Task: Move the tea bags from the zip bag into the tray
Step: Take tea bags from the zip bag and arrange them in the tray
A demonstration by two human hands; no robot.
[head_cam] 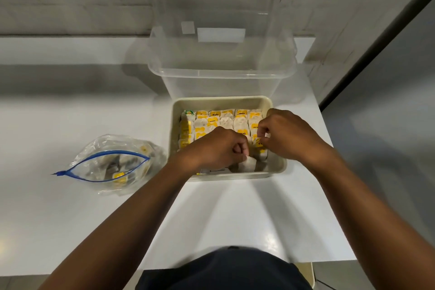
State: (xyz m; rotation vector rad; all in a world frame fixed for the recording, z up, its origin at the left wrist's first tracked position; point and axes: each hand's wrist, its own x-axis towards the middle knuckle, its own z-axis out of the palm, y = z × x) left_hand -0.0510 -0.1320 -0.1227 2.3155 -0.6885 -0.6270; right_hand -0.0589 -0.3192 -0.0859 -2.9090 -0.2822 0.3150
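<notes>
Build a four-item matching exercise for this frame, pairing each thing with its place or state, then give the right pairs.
Things:
1. zip bag
2. tray
3. clear container
4. left hand

Places or states:
A. behind the tray, empty
B. over the tray's near end, fingers closed on a tea bag
C. lying open, left of the tray, a few tea bags inside
D. holding rows of tea bags

Pairs: 1-C, 2-D, 3-A, 4-B
</notes>
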